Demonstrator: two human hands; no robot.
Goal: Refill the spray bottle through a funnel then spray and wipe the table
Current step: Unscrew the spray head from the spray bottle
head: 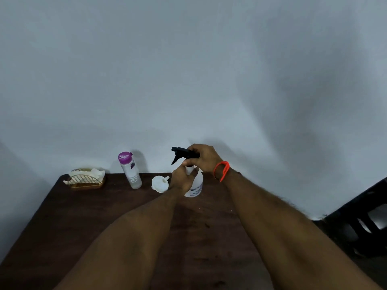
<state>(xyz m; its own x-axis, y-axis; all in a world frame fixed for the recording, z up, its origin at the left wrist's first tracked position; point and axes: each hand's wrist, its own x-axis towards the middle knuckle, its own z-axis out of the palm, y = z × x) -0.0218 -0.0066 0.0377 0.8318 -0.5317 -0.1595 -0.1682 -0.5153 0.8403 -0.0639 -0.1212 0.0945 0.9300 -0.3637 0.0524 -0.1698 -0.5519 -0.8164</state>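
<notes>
A white spray bottle [196, 186] stands on the dark wooden table [88, 214] near its far edge. My left hand [182, 179] grips the bottle's shoulder and neck. My right hand [204, 157], with an orange band at the wrist, holds the black spray head [180, 154] on top of the bottle, nozzle pointing left. A white funnel [159, 183] lies on its side just left of the bottle. Further left stands a clear water bottle [131, 171] with a purple cap.
A wire holder with white tissues [87, 177] sits at the table's far left corner. A pale wall rises right behind the table. Dark furniture [362, 222] stands at the right, beyond the table's edge.
</notes>
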